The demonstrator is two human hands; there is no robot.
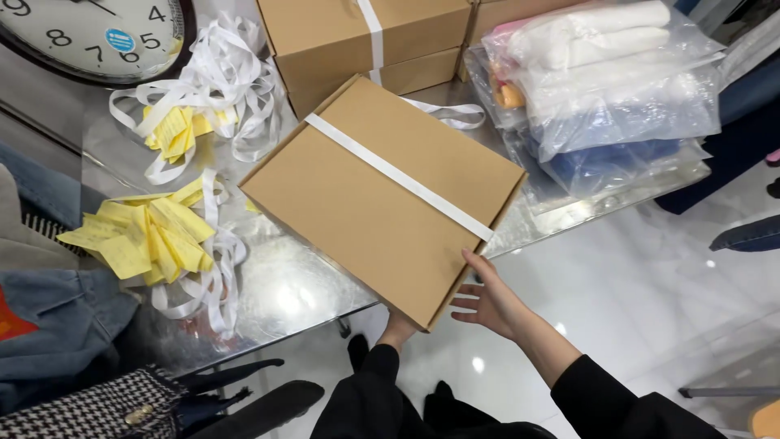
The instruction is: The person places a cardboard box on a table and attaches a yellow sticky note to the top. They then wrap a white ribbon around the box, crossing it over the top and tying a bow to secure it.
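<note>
Brown cardboard box [382,195], flat, closed, white strap across its lid.

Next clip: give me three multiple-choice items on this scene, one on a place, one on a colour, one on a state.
1. Where is the right hand?
A. on the clock
B. at the cardboard box's near edge
C. in a bag

2. What colour is the strap across the box?
A. white
B. red
C. black

3. The box is:
A. open
B. crushed
C. closed

Answers: 1 B, fingers touch the box's near right edge; 2 A, a white band crosses the lid; 3 C, the lid lies flat under the strap.
</note>
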